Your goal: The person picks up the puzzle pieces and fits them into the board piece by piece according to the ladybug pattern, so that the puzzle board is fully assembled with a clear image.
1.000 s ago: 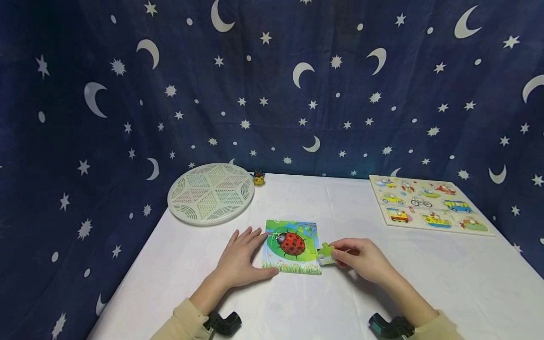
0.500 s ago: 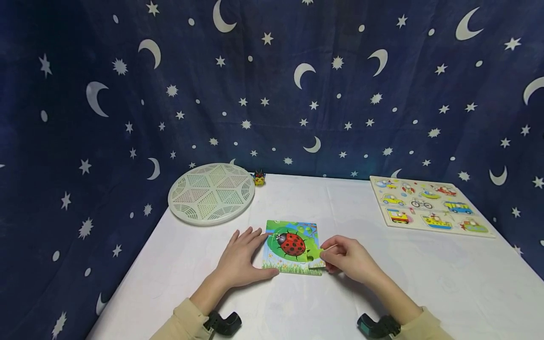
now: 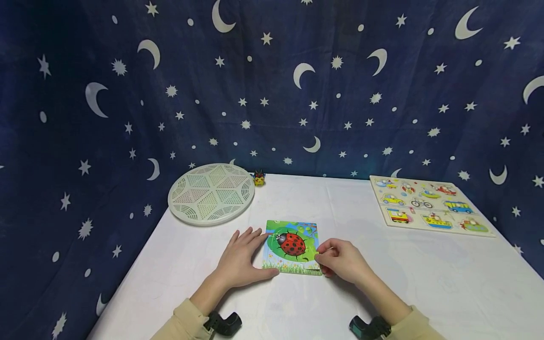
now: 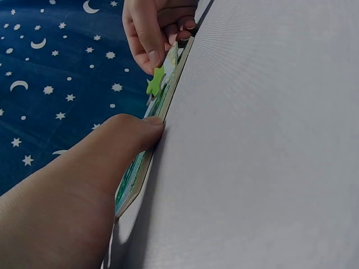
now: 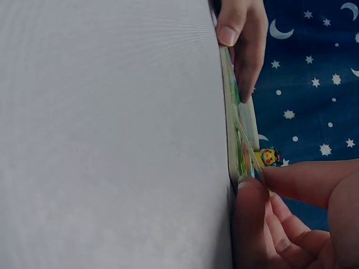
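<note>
A square ladybug jigsaw puzzle (image 3: 292, 244) lies flat on the white table. My left hand (image 3: 242, 262) rests at its left side with fingers spread; the thumb (image 4: 150, 129) touches the front edge. At the lower right corner my right hand (image 3: 343, 259) pinches a jigsaw piece between thumb and index finger. Green shows on this jigsaw piece (image 4: 156, 84) in the left wrist view, where it stands tilted above the board. In the right wrist view the piece appears as a thin slanted edge. My right fingers hide part of it in the head view.
A round pale perforated board (image 3: 211, 193) lies at the back left, with a small yellow toy figure (image 3: 259, 178) beside it. On the back right is a wooden vehicle puzzle board (image 3: 429, 205). A dark blue curtain (image 3: 272, 85) with moons and stars hangs behind the table.
My right hand has moved left with the jigsaw piece, from beside the puzzle to over its lower right corner. The left hand has stayed in place.
</note>
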The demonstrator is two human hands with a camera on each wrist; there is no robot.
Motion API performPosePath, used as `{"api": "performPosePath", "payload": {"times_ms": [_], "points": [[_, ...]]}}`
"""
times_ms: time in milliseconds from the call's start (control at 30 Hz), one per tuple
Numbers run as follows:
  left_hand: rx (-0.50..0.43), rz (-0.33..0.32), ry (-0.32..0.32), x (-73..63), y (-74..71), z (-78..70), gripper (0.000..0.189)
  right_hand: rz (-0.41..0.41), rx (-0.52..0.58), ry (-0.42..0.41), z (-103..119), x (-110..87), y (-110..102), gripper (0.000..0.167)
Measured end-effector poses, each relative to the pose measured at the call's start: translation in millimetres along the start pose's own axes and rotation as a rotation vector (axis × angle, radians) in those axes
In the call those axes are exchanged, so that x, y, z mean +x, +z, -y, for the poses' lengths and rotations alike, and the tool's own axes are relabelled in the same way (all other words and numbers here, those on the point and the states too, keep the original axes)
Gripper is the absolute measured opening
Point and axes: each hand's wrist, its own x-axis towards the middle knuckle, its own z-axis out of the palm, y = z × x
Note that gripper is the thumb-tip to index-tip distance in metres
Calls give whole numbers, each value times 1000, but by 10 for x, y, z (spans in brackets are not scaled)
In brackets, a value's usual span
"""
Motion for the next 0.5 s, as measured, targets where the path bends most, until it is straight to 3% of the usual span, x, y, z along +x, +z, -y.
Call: {"api": "performPosePath", "payload": {"times_ms": [233,500], "points": [[-11,-8,8,-1,-13,-6,97,-75,-149,72,100,27,56,13],[-10,0,1,-1,-11,-8,98,-88,-414,-25,196,55,38,16]]}}
